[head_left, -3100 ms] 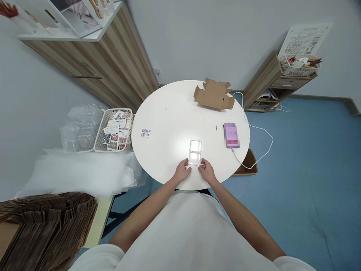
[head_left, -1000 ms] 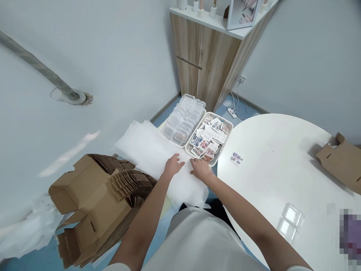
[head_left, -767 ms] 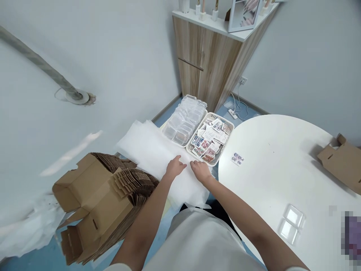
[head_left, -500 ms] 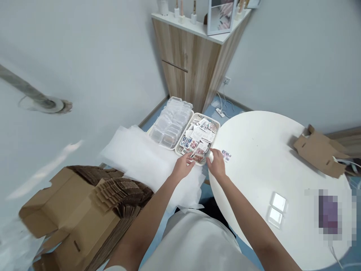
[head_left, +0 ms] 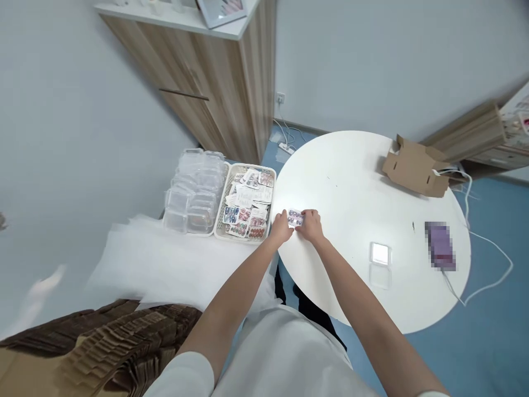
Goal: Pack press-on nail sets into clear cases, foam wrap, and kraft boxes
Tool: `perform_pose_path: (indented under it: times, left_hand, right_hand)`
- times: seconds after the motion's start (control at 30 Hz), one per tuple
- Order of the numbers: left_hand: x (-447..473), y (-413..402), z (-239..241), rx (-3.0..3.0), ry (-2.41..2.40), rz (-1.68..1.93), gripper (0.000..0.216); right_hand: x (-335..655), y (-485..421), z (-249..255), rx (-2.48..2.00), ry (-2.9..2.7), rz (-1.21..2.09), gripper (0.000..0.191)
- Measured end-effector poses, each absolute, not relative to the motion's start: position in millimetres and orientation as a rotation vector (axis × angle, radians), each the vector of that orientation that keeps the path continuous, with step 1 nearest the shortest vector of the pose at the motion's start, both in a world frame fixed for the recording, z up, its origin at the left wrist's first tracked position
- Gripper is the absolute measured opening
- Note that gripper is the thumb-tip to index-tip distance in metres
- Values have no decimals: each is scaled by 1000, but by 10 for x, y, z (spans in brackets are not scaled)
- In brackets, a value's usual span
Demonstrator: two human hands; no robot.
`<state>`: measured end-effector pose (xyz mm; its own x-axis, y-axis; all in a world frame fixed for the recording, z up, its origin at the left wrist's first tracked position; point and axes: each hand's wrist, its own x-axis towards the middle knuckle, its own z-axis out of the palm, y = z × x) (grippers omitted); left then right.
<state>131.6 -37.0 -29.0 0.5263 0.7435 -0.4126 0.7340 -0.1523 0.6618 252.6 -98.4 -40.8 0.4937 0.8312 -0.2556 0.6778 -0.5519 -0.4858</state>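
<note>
A small card of press-on nails [head_left: 295, 217] is between my two hands, over the near left edge of the round white table [head_left: 351, 187]. My left hand [head_left: 282, 227] pinches its left side, and my right hand [head_left: 311, 225] has fingers closed at its right side. Just left of the hands, a white basket [head_left: 219, 226] holds many similar nail cards and white paper slips. An open clear plastic case [head_left: 380, 264] with a white insert in its upper half lies on the table to the right.
Clear plastic boxes [head_left: 196, 190] fill a tray beside the basket. White foam sheets [head_left: 165, 262] and folded brown cardboard [head_left: 124, 347] lie at lower left. On the table are an unfolded cardboard box [head_left: 415, 168] and a blurred purple object [head_left: 441, 245] with a cable. A wooden cabinet [head_left: 206, 77] stands behind.
My hands have moved from the basket's near edge to the table and come together on the nail card. The view has turned to the right.
</note>
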Motion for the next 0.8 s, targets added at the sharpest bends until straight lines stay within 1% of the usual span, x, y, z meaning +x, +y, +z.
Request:
perform_pose_path:
  times: [0.1, 0.2, 0.33, 0.43, 0.57, 0.63, 0.8]
  left_hand:
    - [1373, -438, -339, 1885, 1278, 51, 61]
    - [1391, -530, -320, 1822, 1291, 167, 51]
    - [1452, -793, -185, 1808, 1146, 279, 44]
    - [1585, -1138, -60, 1876, 1015, 306, 46]
    - [1877, -1698, 34, 1974, 861, 335, 63]
    - [2049, -1966, 34, 2018, 785, 305, 68]
    - [2445, -2481, -71, 2087, 689, 117, 62]
  right_hand:
    - [2539, -1069, -425, -2302, -1355, 648, 50]
    - [2595, -1250, -393, -2087, -1453, 647, 48]
    - [2758, -1667, -266, -1932, -1450, 608, 58]
    - [2950, -2077, -133, -1947, -1403, 595, 64]
    - [3255, -2698, 14, -1999, -1325, 625, 65]
    - [3415, -3022, 46, -2040, -1278, 650, 65]
    - [3797, -3704, 2, -2154, -1236, 735, 65]
